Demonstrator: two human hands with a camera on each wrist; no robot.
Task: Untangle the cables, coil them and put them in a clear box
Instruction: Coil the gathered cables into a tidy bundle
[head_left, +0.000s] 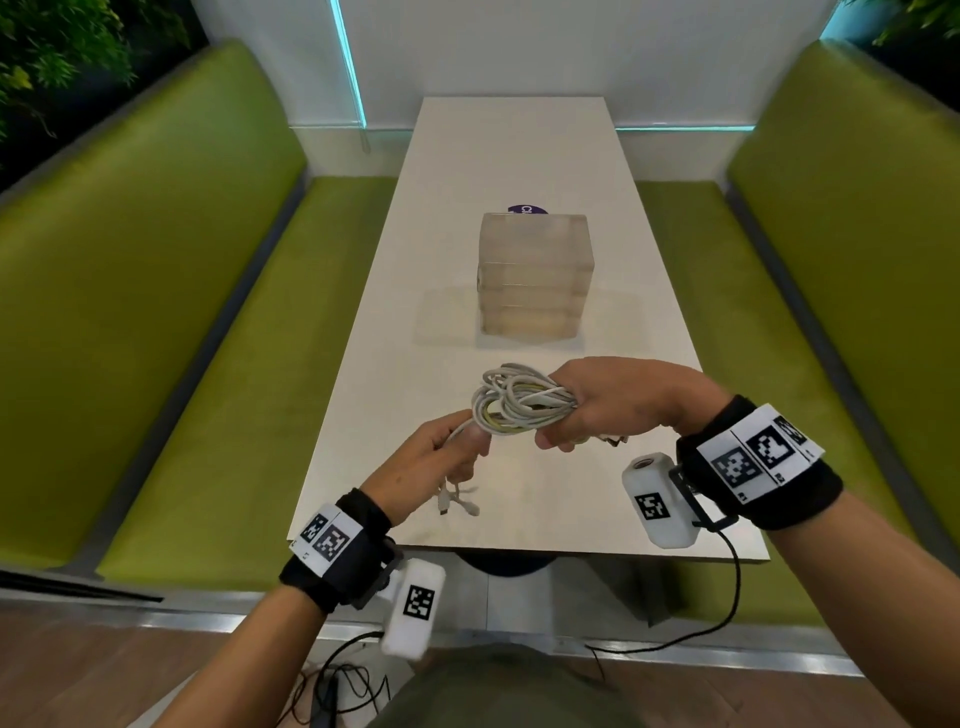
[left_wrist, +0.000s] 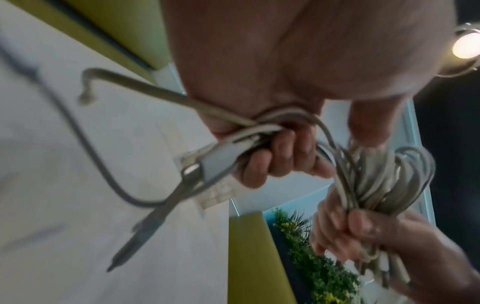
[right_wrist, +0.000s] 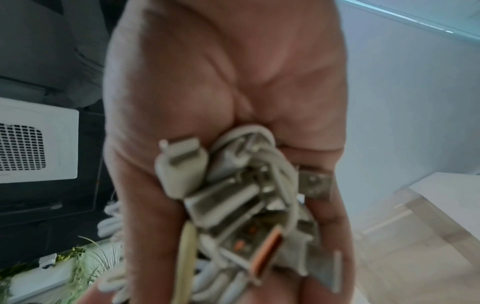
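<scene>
A tangled bundle of white cables (head_left: 519, 400) hangs above the near end of the white table (head_left: 519, 156). My right hand (head_left: 597, 410) grips the bundle's right side; in the right wrist view several plugs (right_wrist: 233, 201) stick out of its fist. My left hand (head_left: 447, 457) holds loose cable ends at the bundle's left, and their plugs (head_left: 457, 501) dangle below it. The left wrist view shows its fingers (left_wrist: 275, 158) curled round the strands and a USB plug (left_wrist: 207, 162). A stack of clear boxes (head_left: 535, 275) stands mid-table, beyond both hands.
Green bench seats (head_left: 182, 338) flank the table on both sides. A purple sticker (head_left: 527, 209) peeks out behind the box stack. A flat clear lid (head_left: 447, 317) seems to lie under the stack. Black wrist-camera leads (head_left: 722, 618) hang below the table's near edge.
</scene>
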